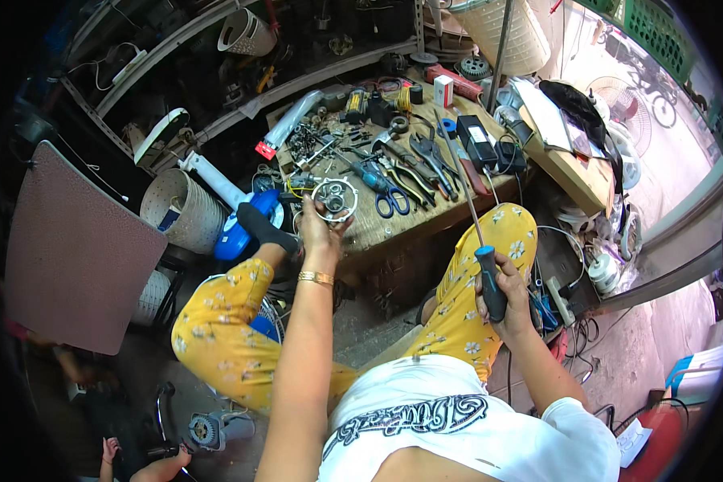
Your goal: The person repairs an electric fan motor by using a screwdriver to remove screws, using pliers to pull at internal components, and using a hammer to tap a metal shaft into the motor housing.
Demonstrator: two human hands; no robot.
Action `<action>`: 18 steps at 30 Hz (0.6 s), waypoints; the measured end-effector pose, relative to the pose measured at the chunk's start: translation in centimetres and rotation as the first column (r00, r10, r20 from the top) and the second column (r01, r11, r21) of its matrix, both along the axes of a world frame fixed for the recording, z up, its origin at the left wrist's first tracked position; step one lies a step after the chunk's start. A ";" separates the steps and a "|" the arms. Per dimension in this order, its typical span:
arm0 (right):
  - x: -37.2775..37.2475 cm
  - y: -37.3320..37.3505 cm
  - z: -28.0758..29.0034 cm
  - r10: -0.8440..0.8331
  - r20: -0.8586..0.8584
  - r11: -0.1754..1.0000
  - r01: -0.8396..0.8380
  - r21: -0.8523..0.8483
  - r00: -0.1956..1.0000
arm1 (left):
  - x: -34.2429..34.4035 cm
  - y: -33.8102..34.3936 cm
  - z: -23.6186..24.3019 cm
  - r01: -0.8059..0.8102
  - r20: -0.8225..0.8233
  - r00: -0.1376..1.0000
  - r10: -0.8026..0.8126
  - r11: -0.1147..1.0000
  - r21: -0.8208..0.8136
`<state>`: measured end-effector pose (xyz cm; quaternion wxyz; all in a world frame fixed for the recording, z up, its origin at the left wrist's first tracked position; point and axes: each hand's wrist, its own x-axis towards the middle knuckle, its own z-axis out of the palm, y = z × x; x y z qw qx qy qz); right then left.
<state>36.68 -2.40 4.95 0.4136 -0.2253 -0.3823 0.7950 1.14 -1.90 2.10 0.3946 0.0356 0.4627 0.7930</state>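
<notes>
My left hand is raised at the near edge of the wooden workbench, its fingers closed round a round metal motor housing with an open, ringed face. In my right hand, above my right thigh, is a long screwdriver with a blue and black handle. Its thin shaft points up and away over the bench, and the tip is apart from the housing. Beside the housing on the bench lie blue-handled scissors and several pliers. A heap of screws and small metal parts sits behind it.
A blue and white fan base and a pale basket stand left of the bench. A black adapter box and a cardboard box are at the right. Another person's hand shows at lower left, near a motor on the floor.
</notes>
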 end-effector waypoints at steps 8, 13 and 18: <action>-0.2 1.5 0.2 -0.023 0.079 1.000 0.024 -0.011 0.997 | -3.4 -2.7 -2.9 0.269 -0.288 0.918 -0.274 0.961 -0.060; -1.5 2.2 1.8 0.006 0.233 1.000 -0.008 0.006 0.972 | -0.8 -2.7 -3.6 0.207 -0.230 0.938 -0.258 0.952 -0.224; -2.3 3.0 2.6 0.061 0.289 0.995 -0.081 0.056 0.955 | -0.4 -3.8 -3.0 0.193 -0.245 0.939 -0.243 0.958 -0.213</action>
